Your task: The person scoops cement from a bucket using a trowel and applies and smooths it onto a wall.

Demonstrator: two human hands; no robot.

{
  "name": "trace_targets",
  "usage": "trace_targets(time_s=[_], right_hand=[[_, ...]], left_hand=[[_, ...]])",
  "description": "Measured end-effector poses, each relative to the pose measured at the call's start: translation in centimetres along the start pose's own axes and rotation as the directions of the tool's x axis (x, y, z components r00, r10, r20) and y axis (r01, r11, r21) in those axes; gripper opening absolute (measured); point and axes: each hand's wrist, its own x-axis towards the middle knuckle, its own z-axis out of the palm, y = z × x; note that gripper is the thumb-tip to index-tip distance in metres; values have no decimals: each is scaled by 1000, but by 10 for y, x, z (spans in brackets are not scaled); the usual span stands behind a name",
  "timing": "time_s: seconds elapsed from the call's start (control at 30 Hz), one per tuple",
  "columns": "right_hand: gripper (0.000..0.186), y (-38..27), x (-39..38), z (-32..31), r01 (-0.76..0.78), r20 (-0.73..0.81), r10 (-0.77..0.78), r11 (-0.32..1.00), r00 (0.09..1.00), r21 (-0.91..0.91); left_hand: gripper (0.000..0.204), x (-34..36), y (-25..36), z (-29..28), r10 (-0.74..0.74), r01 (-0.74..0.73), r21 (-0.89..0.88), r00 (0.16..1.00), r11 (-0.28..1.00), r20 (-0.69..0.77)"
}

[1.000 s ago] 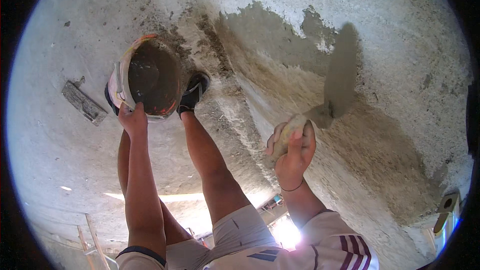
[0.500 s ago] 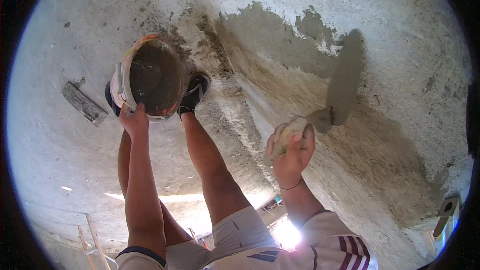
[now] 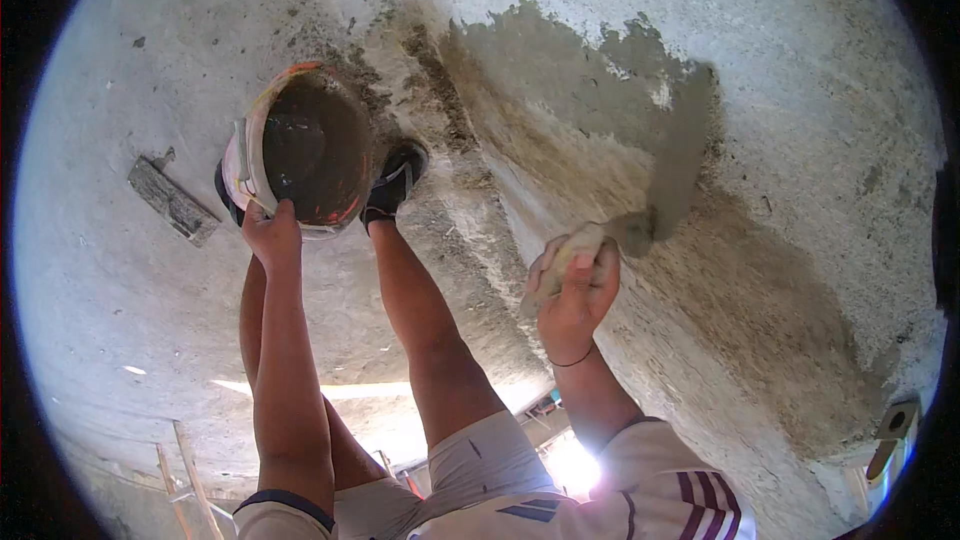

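My left hand (image 3: 271, 232) grips the near rim of a bucket (image 3: 243, 155), which is tilted so its mouth faces me. Dark, wet mortar (image 3: 300, 145) coats the inside, and orange-red smears show on the rim. Closed around a mortar-caked handle, my right hand (image 3: 574, 285) holds a trowel (image 3: 678, 160). Its long grey blade lies against the wall, at the right end of a patch of wet mortar (image 3: 560, 70); blade and patch are nearly one colour there. Part of the handle is hidden by my fingers.
On the floor left of the bucket lies a mortar-crusted, block-like piece (image 3: 170, 200). My shoe (image 3: 398, 180) stands right of the bucket, close to the rough foot of the wall. Wooden poles (image 3: 190, 480) lean at the lower left. A pale fitting (image 3: 893, 430) sits at the far right.
My right hand and the trowel have shifted slightly left and nearer the wall patch, the blade now flatter against the wall. The bucket and my left hand have barely moved.
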Motion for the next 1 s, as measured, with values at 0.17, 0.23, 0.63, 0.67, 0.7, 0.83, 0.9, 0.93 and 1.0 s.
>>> trace_targets(time_s=[0.17,0.23,0.63,0.67,0.7,0.83,0.9,0.93,1.0], right_hand=[[29,6,8,-2,-55,134,61,997,989,-47],[28,8,17,-2,-89,213,115,988,970,-128],[31,12,3,7,-53,131,52,999,990,1],[31,18,8,5,-138,177,142,990,974,-35],[31,22,10,3,-220,220,231,973,948,-74],[29,19,9,-9,-243,103,241,970,965,5],[31,9,-2,-2,-224,-31,227,972,973,74],[31,12,-4,-6,-222,-31,225,972,974,72],[34,22,-6,-17,-48,-25,49,998,999,37]], left_hand=[[19,5,-13,-2,29,-30,-50,999,998,-14],[18,4,-9,-2,30,-32,-84,999,996,-15],[21,5,-7,0,27,-27,-24,1000,999,5],[21,7,-11,0,21,-20,-48,1000,999,14],[22,7,-14,-1,15,-13,-72,1000,997,24],[23,6,-5,1,5,-6,61,1000,998,23],[23,7,-4,-1,-18,18,-23,1000,1000,21],[23,6,0,0,-19,19,-26,1000,999,20],[23,4,10,1,-34,33,43,999,999,38]])
